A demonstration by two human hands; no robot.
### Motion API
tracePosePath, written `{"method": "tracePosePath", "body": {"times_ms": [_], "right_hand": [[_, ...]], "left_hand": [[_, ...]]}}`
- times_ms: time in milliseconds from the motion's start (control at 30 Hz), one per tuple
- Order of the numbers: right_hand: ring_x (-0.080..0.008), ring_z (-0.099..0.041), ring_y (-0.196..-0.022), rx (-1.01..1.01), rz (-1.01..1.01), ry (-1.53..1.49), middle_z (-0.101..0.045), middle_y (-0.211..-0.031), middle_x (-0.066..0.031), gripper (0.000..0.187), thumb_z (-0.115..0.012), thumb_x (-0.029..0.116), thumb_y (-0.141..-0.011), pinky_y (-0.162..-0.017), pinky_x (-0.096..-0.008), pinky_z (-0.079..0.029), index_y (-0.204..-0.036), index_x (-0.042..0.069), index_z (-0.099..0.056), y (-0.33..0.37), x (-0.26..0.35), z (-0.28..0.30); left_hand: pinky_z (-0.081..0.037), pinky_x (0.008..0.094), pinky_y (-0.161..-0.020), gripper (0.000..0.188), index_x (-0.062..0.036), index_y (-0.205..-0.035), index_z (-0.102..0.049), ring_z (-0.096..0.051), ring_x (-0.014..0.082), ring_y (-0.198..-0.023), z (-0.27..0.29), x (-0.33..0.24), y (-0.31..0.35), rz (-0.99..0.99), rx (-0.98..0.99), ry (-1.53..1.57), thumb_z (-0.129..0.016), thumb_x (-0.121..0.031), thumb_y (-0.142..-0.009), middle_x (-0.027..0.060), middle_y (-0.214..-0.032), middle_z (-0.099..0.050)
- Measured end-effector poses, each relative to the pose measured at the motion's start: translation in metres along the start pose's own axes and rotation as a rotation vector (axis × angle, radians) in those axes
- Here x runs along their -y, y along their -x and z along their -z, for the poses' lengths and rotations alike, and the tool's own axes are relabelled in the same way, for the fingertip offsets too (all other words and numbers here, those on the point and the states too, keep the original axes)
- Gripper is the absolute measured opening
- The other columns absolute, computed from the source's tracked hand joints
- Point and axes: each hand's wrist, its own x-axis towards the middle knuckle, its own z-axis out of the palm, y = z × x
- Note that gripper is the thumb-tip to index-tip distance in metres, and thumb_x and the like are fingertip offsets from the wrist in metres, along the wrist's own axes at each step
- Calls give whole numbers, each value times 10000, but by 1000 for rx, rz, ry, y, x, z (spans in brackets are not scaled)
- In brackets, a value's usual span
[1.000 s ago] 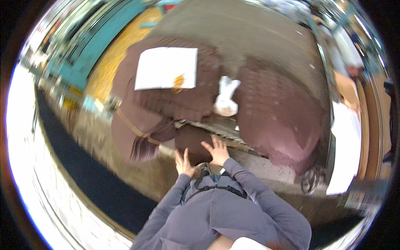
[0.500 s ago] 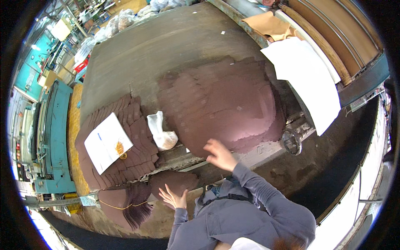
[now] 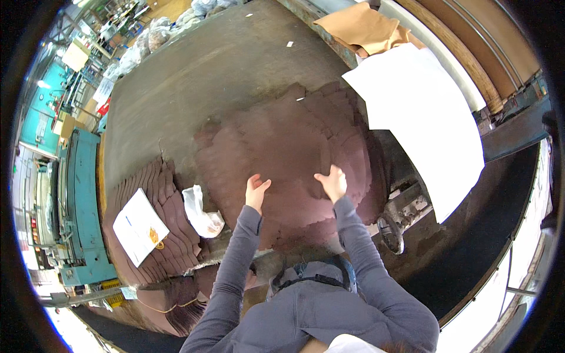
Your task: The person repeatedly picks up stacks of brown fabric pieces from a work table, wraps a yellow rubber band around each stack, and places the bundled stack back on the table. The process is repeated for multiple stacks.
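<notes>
Both my hands are over a broad pile of thin, dark brown leather-like pieces (image 3: 282, 135) on the table. My left hand (image 3: 256, 193) is above the near left part of the pile, thumb held away from the bent fingers. Opposite it, my right hand (image 3: 334, 183) has its thumb pointing inward, apart from the fingers. I see nothing clearly held in either one; whether the fingertips touch the top piece is hard to tell. Left of the pile stands a knotted white plastic bag (image 3: 203, 216). Beside that, overlapping brown pieces (image 3: 179, 229) carry a white paper pad (image 3: 132, 226) with yellow rubber bands (image 3: 155, 236).
A banded brown bundle (image 3: 162, 303) sits below the table's near left edge. A handwheel (image 3: 391, 233) juts out at the near right. White sheet material (image 3: 429, 123) and a tan piece (image 3: 362, 26) drape on the right. Teal machinery (image 3: 88, 206) stands left.
My left hand has risen from the near edge onto the brown pile. My right hand has moved farther over it, and the head view has shifted.
</notes>
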Motion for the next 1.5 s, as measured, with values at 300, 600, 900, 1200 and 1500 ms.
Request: {"method": "tracePosePath", "body": {"times_ms": [300, 600, 900, 1200, 1500], "right_hand": [[-164, -630, -826, 660, -77, -581, -686, -876, -124, 218, -679, 92, -797, -751, -342, -495, -954, -50, -633, 157, -61, -14], [-256, -510, -1138, -290, -54, -520, -549, -1214, -163, 447, -651, 169, -859, -963, -345, -403, -1236, -25, -508, 74, -95, 23], [-357, -472, -1180, -63, -280, -319, -487, -1266, -266, 746, -726, 342, -792, -999, -410, -383, -1307, -97, -410, 57, -112, 36], [-179, -571, -953, 124, -643, -1325, -566, -1058, -85, 388, -620, 95, -853, -874, -311, -491, -1204, -11, -492, 75, -124, 51], [-286, -422, -1238, 506, -653, -1794, -443, -1275, -181, 567, -545, 119, -898, -1093, -364, -344, -1382, -34, -292, 49, -63, 27]], "left_hand": [[-429, 325, -904, 389, -25, -1166, -523, -551, 187, -1043, -50, 2, 62, 311, 139, 215, -696, -95, -824, 56, -1120, -603], [-400, 331, -985, 625, -10, -1360, -407, -527, 185, -1117, -78, -83, -11, -300, 803, -421, -688, -41, -803, 108, -1274, -541], [-333, 413, -1050, 555, -59, -1319, -483, -410, 337, -1267, -101, -81, -140, -445, 562, -916, -565, -406, -893, 163, -1333, -487], [-400, 430, -966, 570, -16, -1214, -557, -509, 383, -1145, -114, -74, -316, -284, 339, -1396, -393, -491, -945, 223, -1157, -594], [-477, 370, -783, 657, -21, -1122, -564, -643, 304, -902, -95, -136, -220, -427, 268, -837, -674, -555, -754, 170, -960, -663]]}}
